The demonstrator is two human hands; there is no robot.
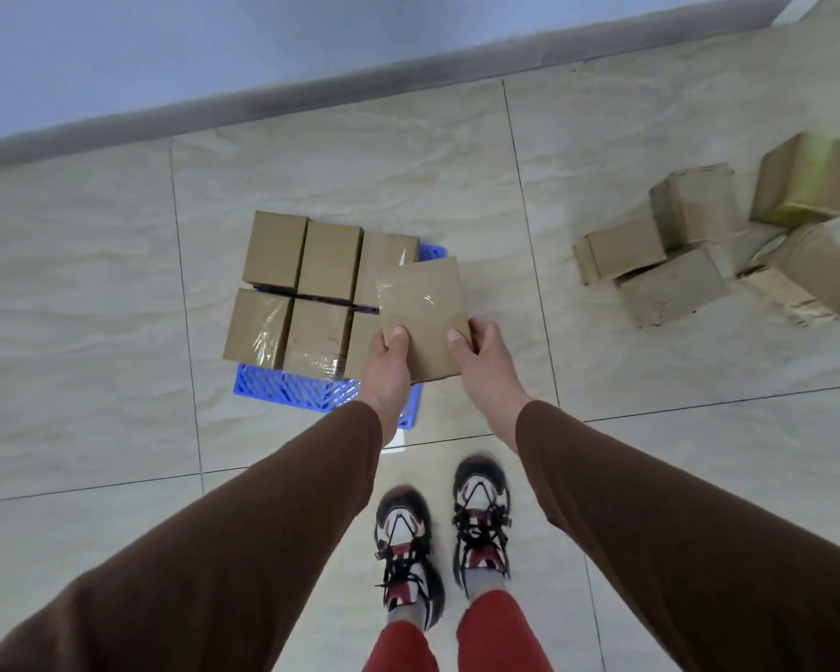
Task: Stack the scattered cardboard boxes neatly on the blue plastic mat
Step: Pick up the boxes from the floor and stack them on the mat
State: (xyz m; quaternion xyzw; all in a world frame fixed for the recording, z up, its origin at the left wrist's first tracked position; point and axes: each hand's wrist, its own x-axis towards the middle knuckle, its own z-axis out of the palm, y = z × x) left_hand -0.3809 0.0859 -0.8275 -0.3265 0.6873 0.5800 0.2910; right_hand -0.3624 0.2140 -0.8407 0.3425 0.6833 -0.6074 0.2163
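Observation:
I hold a brown cardboard box (pixel 423 310) in the air with both hands, above the right side of the blue plastic mat (pixel 292 388). My left hand (pixel 389 366) grips its near left corner, thumb on top. My right hand (pixel 486 361) grips its near right edge. Several cardboard boxes (pixel 306 288) stand packed in two rows on the mat. The held box and my left hand cover the mat's right part. Several loose boxes (pixel 718 244) lie in a jumbled heap on the floor to the right.
The floor is pale tile (pixel 117 293). A grey skirting (pixel 311 89) and a light wall run across the top. My two feet in laced trainers (pixel 442 531) stand just below the mat.

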